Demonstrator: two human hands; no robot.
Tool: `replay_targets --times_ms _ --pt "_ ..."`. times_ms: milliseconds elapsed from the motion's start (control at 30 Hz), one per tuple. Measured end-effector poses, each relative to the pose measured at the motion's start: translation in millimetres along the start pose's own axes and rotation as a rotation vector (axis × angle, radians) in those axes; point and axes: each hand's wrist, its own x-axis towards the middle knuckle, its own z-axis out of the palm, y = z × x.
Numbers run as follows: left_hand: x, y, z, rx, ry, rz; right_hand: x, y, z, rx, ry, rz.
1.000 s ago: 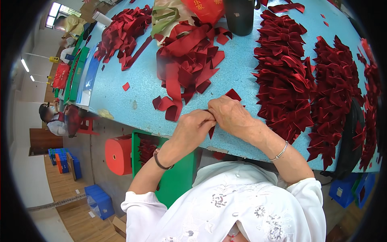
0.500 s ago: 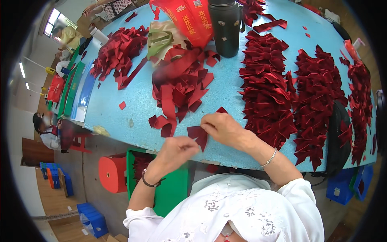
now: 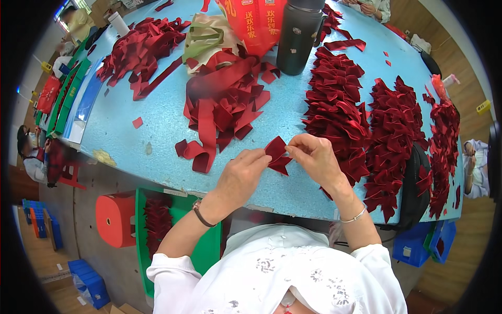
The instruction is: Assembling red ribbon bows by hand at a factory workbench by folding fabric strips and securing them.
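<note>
Between my hands, just above the table's near edge, is a dark red ribbon bow with pointed ends. My left hand is closed on its left side, the fingers pressed together. From the right, the thumb and forefinger of my right hand pinch at its right edge; whether a thread is also between them is too small to tell. A loose heap of red ribbon strips lies beyond my left hand. To the right of my right hand runs a thick row of finished-looking dark red bows.
More bow rows lie to the right, beside a black bag. A black bottle, a red bag and another ribbon heap stand farther back. Below the table edge are a green crate and a red stool.
My left hand has moved right and taken hold of the ribbon bow's left side. My right hand has shifted to its right edge. The whole view has turned a little.
</note>
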Motion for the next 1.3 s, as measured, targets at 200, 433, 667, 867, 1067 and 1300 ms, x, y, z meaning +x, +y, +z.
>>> replay_targets --times_ms 200,433,667,867,1067,1300 --pt "-9 -9 13 0.036 -0.089 -0.032 14 16 31 -0.141 -0.046 -0.127" --pt "-8 -12 16 -0.025 -0.115 -0.062 27 27 39 -0.539 -0.155 -0.237" --pt "-8 -14 8 -0.209 -0.010 -0.165 23 52 23 -0.745 0.015 -0.202" --pt "-24 -12 -31 -0.235 0.211 -0.433 -19 13 3 -0.379 0.079 -0.343" --pt "-35 -1 -44 -0.151 0.012 -0.745 -44 5 8 -0.283 -0.015 -0.279" --pt "-22 -21 -18 -0.007 0.019 -0.521 -50 7 16 -0.349 -0.032 -0.385"
